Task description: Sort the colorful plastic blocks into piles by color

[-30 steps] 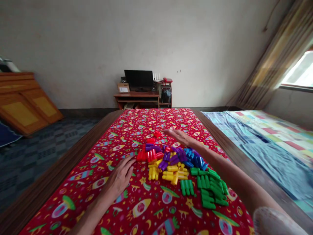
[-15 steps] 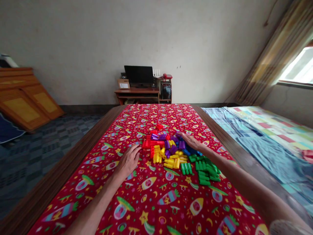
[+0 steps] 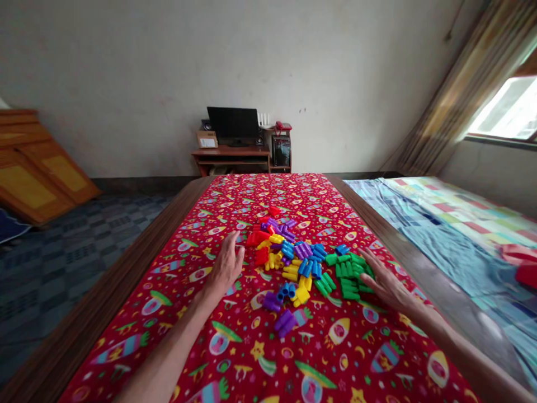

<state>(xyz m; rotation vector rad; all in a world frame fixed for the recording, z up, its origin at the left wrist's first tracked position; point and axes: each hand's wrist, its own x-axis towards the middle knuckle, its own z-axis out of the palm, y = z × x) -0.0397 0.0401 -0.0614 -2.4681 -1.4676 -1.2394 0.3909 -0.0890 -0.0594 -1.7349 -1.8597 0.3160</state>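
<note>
Several plastic blocks lie loosely spread on a red patterned cloth (image 3: 251, 341). Red blocks (image 3: 262, 256) are at the left, yellow blocks (image 3: 301, 296) and blue blocks (image 3: 310, 268) in the middle, and green blocks (image 3: 350, 274) at the right. Two purple blocks, one of them the nearest block (image 3: 285, 323), rest closer to me. My left hand (image 3: 227, 263) is just left of the red blocks, fingers apart, holding nothing. At the right edge of the green blocks is my right hand (image 3: 386, 282), its fingers spread and nothing held.
The cloth covers a long brown table (image 3: 146, 246). Beyond it stands a desk (image 3: 230, 151) with a monitor (image 3: 233, 124). A bed (image 3: 444, 246) is on the right, and a wooden cabinet (image 3: 42, 168) leans into view at the left.
My right hand has moved right, from the purple blocks to beside the green ones. Purple, blue and yellow blocks have spread out, some toward me. My left hand has shifted slightly. The view has turned a little.
</note>
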